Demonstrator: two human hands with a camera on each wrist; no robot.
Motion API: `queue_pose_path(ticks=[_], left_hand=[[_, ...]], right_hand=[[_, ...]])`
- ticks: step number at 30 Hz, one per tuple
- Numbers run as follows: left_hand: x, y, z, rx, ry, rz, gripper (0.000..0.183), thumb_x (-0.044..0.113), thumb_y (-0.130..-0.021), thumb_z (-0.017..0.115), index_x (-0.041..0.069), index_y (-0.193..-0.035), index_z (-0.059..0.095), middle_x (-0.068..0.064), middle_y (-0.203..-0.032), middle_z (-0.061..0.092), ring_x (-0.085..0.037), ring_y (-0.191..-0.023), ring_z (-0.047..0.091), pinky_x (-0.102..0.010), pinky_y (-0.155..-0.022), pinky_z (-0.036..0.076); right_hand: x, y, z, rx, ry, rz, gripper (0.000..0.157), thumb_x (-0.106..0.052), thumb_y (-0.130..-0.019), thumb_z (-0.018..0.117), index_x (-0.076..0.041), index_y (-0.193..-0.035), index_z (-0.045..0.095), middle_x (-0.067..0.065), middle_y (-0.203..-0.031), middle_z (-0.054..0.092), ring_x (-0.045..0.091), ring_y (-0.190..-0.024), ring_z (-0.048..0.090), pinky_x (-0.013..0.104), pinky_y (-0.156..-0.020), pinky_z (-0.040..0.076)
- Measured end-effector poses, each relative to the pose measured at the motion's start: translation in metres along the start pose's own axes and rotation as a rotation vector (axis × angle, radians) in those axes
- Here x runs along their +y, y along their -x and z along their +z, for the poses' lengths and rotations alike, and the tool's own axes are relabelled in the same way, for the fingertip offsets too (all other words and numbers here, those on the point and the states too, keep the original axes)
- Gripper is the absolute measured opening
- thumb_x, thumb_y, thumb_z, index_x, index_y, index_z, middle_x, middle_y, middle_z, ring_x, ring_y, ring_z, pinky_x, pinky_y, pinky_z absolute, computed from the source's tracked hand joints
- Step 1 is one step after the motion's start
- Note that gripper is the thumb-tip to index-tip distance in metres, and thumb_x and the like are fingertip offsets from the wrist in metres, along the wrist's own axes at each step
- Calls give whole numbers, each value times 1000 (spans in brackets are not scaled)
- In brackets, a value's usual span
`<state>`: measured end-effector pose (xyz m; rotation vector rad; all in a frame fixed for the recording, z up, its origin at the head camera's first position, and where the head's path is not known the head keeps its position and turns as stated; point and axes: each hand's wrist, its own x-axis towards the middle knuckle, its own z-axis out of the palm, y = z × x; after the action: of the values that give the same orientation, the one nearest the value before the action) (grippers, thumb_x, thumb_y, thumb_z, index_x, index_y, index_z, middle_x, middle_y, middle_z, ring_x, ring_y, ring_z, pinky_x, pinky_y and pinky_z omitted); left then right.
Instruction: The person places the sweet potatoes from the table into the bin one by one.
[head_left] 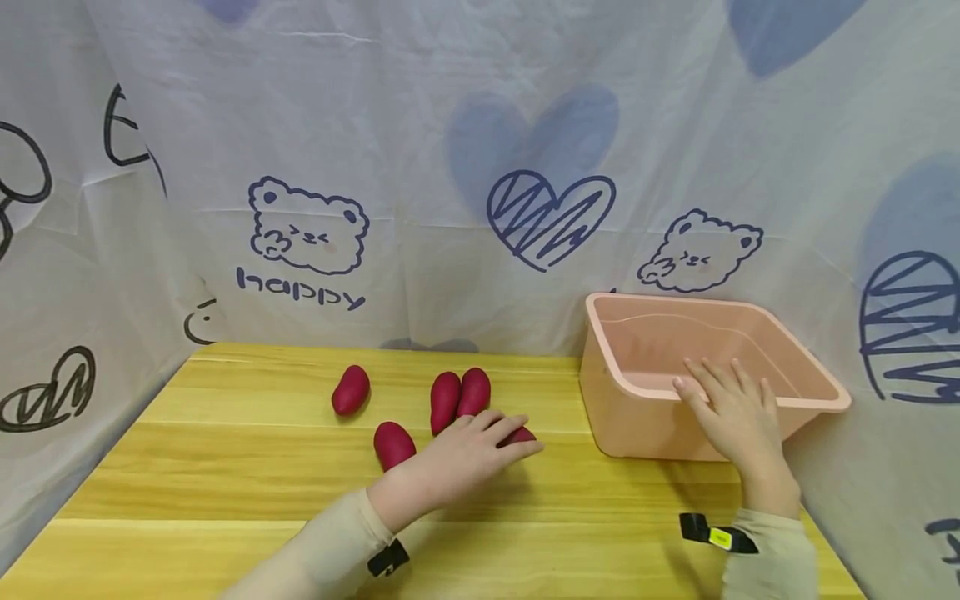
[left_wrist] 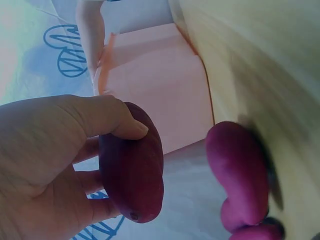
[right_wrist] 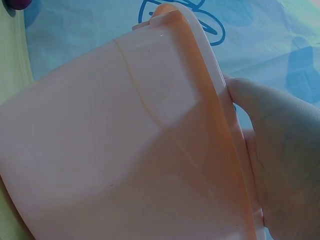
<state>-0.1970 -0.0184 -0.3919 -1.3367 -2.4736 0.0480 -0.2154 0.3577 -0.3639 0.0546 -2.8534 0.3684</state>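
Observation:
My left hand [head_left: 467, 460] holds a smooth, dark red mango [left_wrist: 132, 175] above the table, the thumb on one side and the fingers behind it. In the head view most of that fruit is hidden by the hand. To its left, several more mangoes lie on the wood: one at the far left [head_left: 351, 391], a nearer one [head_left: 393, 444] partly behind the forearm, and two side by side [head_left: 445, 402]. My right hand [head_left: 738, 423] is at the near rim of a pink plastic bin [head_left: 637, 427], its fingers straight and spread over the opening.
The bin stands at the right rear of the yellow wooden table [head_left: 225, 475], close to the cloth. A white cloth [head_left: 420, 167] printed with hearts and bears hangs behind the table and along its sides.

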Motion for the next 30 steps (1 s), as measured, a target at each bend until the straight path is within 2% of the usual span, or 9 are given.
queue_pose_path(ticks=[10,17,25,30], left_hand=[[-13,-23,-20,-8,-41,-15,52,21,-96,60,33,-145,45,-3,-147,49,-24,-128,52,-37,-92,53],[-20,-37,-34,-11,-39,-13,58,16,-95,60,32,-148,40,-6,-151,44,-27,-131,49,-44,-98,52],[-27,-54,-48,136,-66,7,56,13,-93,58,30,-145,45,-5,-146,49,-25,-125,52,-39,-95,53],[-30,-67,-60,191,-66,2,55,10,-94,55,31,-144,46,-4,-145,50,-24,-123,53,-37,-94,53]], right_hand=[[0,-1,-1,-3,-4,-4,66,-59,-100,27,-17,-151,36,22,-155,32,47,-147,9,71,-113,-3],[1,0,0,-1,-1,-5,66,-59,-100,28,-17,-151,37,22,-155,33,47,-147,10,71,-112,-3],[2,0,0,-12,-8,-3,66,-59,-100,27,-17,-151,35,22,-155,31,48,-147,10,71,-112,-4],[1,-1,0,-10,-5,-1,66,-59,-100,27,-18,-151,35,22,-156,31,47,-147,11,71,-112,-4]])
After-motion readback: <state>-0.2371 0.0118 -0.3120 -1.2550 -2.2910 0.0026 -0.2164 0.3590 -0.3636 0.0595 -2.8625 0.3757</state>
